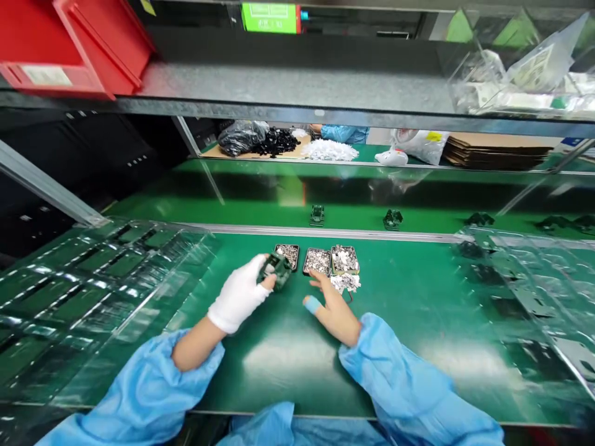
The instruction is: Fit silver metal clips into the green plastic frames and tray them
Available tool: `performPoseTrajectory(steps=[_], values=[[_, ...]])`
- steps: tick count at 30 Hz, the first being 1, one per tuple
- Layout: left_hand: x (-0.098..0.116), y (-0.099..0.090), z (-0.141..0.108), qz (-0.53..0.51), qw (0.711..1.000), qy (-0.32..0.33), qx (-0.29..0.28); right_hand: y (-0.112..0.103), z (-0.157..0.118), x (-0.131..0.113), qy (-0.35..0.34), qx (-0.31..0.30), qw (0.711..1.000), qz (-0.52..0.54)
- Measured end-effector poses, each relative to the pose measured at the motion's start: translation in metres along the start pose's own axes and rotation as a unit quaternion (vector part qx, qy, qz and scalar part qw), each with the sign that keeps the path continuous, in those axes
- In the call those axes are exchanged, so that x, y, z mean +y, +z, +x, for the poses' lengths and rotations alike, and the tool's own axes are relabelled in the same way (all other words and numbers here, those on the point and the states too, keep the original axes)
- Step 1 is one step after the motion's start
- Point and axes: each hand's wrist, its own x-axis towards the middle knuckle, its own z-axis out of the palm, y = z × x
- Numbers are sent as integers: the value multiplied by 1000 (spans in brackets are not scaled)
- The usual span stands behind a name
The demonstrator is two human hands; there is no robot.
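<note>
Left hand (240,292) closed round green part (280,272); right hand (335,310), loosely spread, looks empty by middle tray (305,262). Keep part steady.

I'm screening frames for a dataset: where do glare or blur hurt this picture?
Head view: pale glare on the green tabletop; bright streaks across the left clear tray; fine detail unclear on the dark green part in the left hand.

Saw a smooth, glossy green worktop (413,334). Noted shiny, clear plastic blister trays (100,297) on its left side, a matt white cloth glove (238,296) and a plastic-looking dark green housing (281,272) just above it, a dull grey metal shelf (288,77) higher over it, and matt brown cardboard sheets (493,153) beyond it.
</note>
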Motion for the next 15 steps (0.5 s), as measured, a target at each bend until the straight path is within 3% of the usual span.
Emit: performPoseTrajectory(steps=[4,8,11,15], values=[[-55,-24,84,57,986,-152,33,-16,-17,18,-72,-94,978,-174],[-100,-26,159,96,966,-238,45,-9,-23,23,-91,-146,962,-213],[-122,-21,190,114,949,-290,41,-6,-24,20,-102,-138,960,-223],[-141,-18,208,127,939,-318,21,-10,-22,24,-53,-84,962,-255]])
